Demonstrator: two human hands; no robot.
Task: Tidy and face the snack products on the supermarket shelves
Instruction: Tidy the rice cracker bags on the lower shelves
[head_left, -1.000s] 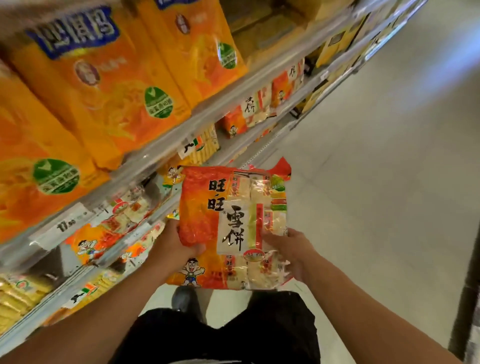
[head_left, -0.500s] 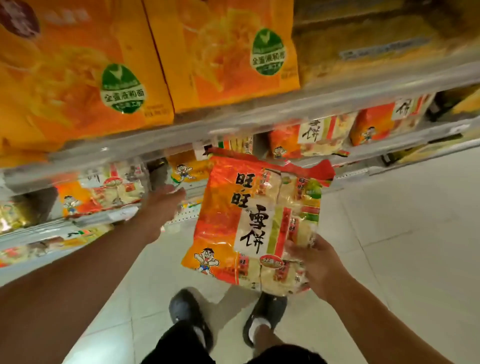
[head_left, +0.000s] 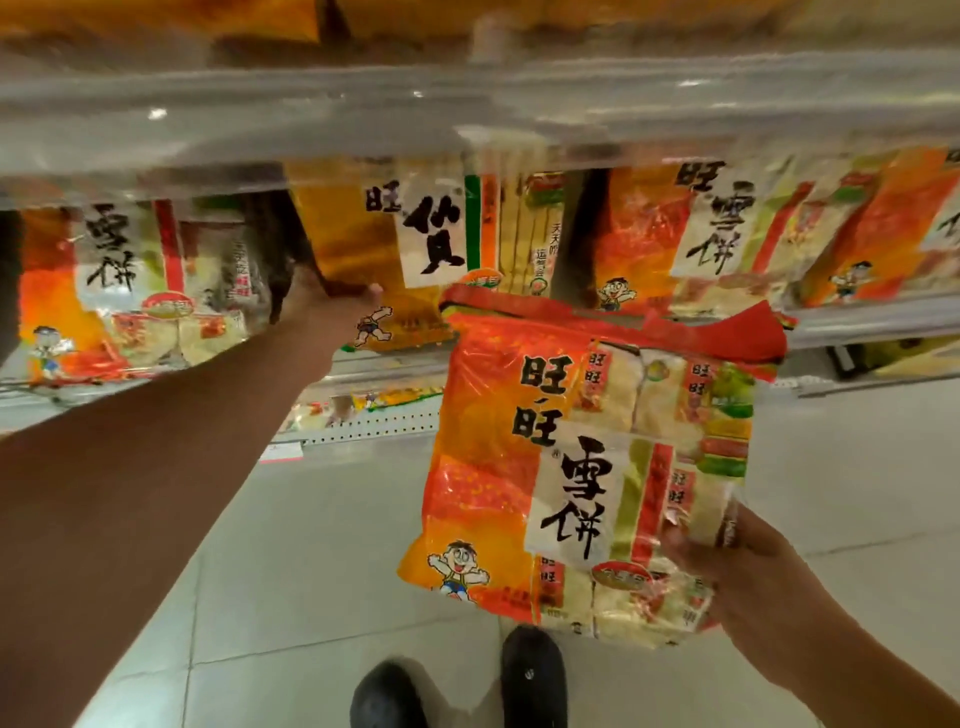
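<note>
So the right hand (head_left: 727, 566) is gripping a big orange-and-red plastic bag of rice crackers (head_left: 587, 467) by its lower right corner, thumb on the front, fingers wrapped behind. The bag hangs upright out in the aisle, front facing the camera, black Chinese lettering and a little cartoon kid in the bottom left corner. Its red top seal sits just in front of the edge of the shelf (head_left: 857, 322), overlapping the packs behind it from this angle, but I can't say if it touches anything.

The left hand (head_left: 327, 306) is reaching into that same shelf, up against the lower left edge of a yellow-gold snack bag with a white label (head_left: 395, 239). Thumb lies along the bag's front; the fingers go out of sight behind it, so I honestly can't tell if it's grabbing or just pushing.

To the left of that one stands another orange rice cracker pack (head_left: 119, 291), tilted a bit. To the right there's a row of matching orange packs (head_left: 691, 239) leaning back on the shelf. A blurry grey shelf rail (head_left: 467, 109) runs across the top of the view.

Down below: pale tiled floor (head_left: 311, 571) and two black shoes (head_left: 530, 675).
</note>
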